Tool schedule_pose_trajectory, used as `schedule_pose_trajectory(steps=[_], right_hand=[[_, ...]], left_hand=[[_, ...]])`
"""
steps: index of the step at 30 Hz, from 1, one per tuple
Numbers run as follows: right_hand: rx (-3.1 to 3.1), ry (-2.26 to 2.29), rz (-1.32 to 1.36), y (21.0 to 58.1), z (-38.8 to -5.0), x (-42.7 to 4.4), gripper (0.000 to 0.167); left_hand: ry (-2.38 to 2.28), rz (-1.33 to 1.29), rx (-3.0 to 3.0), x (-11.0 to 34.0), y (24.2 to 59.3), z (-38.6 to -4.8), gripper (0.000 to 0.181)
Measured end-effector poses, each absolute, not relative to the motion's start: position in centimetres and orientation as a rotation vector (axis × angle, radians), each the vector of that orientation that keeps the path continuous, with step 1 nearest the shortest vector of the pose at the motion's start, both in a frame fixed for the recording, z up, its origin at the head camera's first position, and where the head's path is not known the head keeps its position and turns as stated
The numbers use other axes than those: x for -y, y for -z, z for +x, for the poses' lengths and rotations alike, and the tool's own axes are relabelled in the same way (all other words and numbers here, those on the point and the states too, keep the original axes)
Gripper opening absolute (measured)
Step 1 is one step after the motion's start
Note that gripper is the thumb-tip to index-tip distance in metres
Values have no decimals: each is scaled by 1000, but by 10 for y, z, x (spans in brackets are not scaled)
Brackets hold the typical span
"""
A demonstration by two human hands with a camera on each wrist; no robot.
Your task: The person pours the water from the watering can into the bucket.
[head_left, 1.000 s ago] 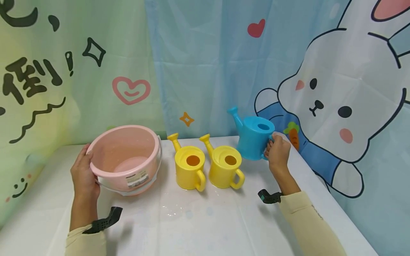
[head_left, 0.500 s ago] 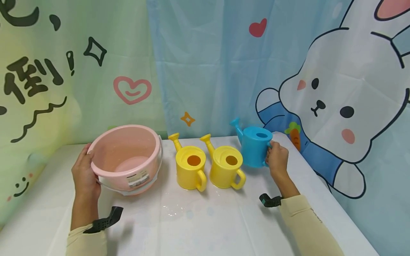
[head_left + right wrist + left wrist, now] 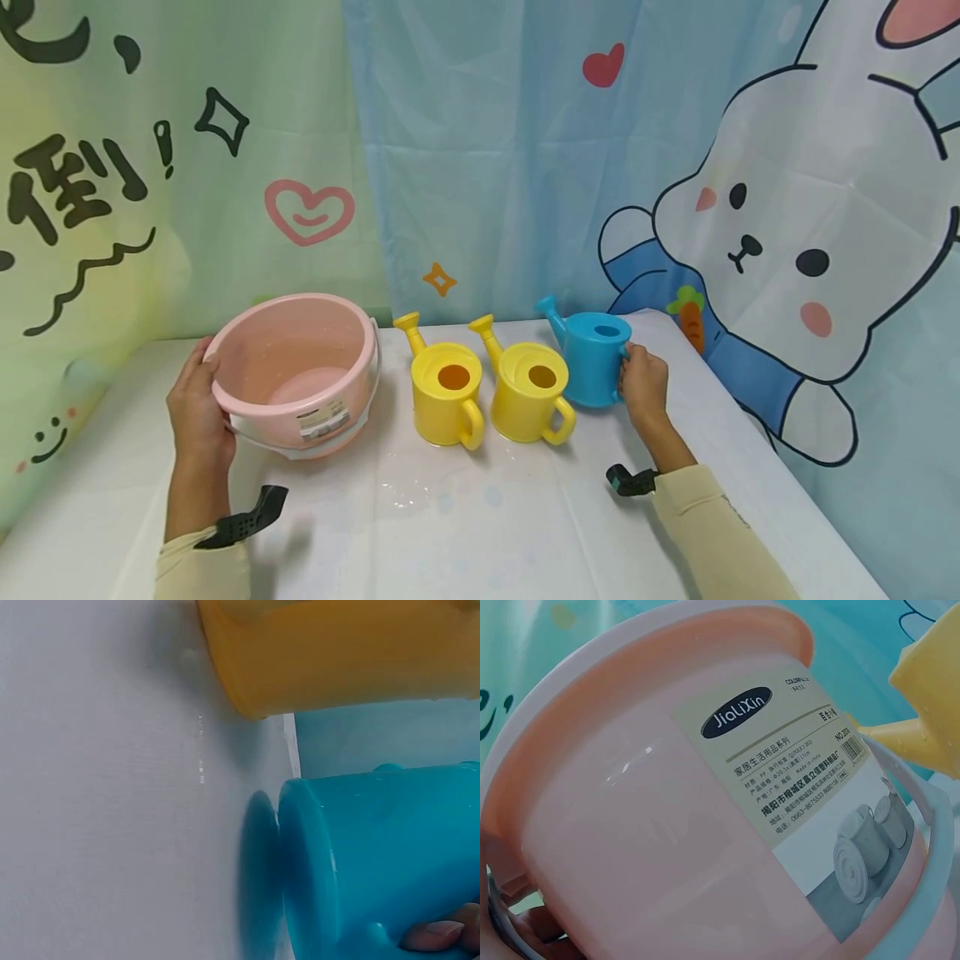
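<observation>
My left hand (image 3: 198, 412) grips the left side of a pink bucket (image 3: 300, 350), thumb near its rim. In the left wrist view the bucket (image 3: 652, 825) fills most of the picture, its label facing the camera; only part of the hand shows at the lower left. My right hand (image 3: 645, 379) grips the handle of a blue watering can (image 3: 596, 362), its spout pointing up and left. The can's base (image 3: 307, 862) is close to the tabletop in the right wrist view; whether it touches, I cannot tell. Fingertips (image 3: 435, 935) show by the handle.
Between bucket and blue can stand two yellow watering cans, one on the left (image 3: 442, 408) and one on the right (image 3: 525, 408), the latter right beside the blue can. Water drops (image 3: 405, 493) lie on the white tabletop (image 3: 480, 542). A printed curtain (image 3: 465, 167) hangs behind.
My right hand has lowered the blue watering can toward the table, beside the right yellow can. The left hand and the bucket have stayed in place.
</observation>
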State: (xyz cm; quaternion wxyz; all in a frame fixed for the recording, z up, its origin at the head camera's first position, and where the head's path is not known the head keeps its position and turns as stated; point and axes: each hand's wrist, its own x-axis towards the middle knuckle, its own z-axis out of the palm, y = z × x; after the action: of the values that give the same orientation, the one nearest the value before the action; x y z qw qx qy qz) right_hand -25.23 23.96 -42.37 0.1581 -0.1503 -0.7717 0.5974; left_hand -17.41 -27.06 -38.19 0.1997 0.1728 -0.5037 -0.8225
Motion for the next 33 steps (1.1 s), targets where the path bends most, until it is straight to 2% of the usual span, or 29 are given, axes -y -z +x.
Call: schedule_pose_trajectory(steps=[33], right_hand=[[2166,-1742,-348,450,-230,-249,47]], left_hand=[[2301,504,1405,272,383,-174,46]])
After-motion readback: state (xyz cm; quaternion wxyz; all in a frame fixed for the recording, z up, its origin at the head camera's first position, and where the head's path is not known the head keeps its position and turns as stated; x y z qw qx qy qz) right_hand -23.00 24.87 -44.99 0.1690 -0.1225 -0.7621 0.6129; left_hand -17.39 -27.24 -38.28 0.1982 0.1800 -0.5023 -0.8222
